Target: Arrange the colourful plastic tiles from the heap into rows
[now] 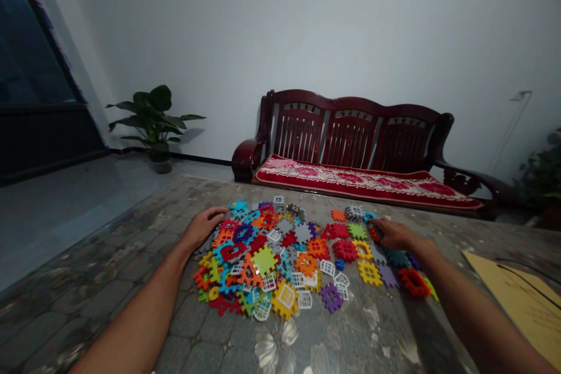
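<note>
A heap of colourful plastic interlocking tiles (pixel 265 261) lies on the table in front of me. At its back left edge rests my left hand (pixel 205 225), fingers stretched toward the tiles and apparently holding none. My right hand (pixel 391 234) is at the far side of a smaller, flatter group, its fingers closed around an orange-red tile (pixel 374 234). Near that hand lie a blue tile (pixel 369 216), a lime green tile (pixel 356 231) and a yellow frame tile (pixel 362 249). White window pieces (pixel 305 300) and a purple tile (pixel 331 298) lie along the heap's front.
The table wears a grey stone-and-flower patterned cover (pixel 228 347). A yellow sheet (pixel 517 298) with a dark cable lies at the right. Beyond the table stand a dark red wooden bench (pixel 350 128) with a red floral cushion and a potted plant (pixel 158 123).
</note>
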A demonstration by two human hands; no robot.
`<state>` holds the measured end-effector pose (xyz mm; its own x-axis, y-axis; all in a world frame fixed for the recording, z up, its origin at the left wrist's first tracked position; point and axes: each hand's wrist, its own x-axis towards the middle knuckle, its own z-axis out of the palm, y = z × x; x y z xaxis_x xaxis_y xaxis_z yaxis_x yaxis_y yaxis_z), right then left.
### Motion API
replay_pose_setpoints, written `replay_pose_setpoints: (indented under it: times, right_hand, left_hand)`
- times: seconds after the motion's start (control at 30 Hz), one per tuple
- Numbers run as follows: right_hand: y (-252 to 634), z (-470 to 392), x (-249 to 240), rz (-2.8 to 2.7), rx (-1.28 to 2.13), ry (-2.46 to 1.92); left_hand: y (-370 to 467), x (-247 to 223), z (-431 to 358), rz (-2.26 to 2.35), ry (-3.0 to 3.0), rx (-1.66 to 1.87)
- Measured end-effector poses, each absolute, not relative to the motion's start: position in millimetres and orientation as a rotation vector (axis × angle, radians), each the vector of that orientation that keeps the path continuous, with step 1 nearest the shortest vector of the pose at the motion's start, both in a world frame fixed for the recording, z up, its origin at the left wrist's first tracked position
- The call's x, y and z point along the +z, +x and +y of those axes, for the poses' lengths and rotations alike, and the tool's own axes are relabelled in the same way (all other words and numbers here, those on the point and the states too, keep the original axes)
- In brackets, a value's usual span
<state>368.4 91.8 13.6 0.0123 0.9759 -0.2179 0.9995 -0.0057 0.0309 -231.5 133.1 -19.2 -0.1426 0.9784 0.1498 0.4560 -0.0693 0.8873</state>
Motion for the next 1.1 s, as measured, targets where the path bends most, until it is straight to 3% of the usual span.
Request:
replay_pose_setpoints:
  times: [0.27,0.53,0.83,1.1]
  right_hand:
    - [344,76,26,2.205,-0.073,2.295]
    - [233,34,14,2.762,-0.337,2.278]
    - [153,13,11,2.627,0.077,2.185]
    - [145,13,6,2.532,0.142,2.157]
  left_hand:
    - [-232,-13,128,1.608,1.545,1.196]
    - [-231,-12,129,1.608,1.531,1.21]
    - [-232,-13,130,1.617,1.512,1.231]
    - [-234,-19,133,1.614,1.483,1.24]
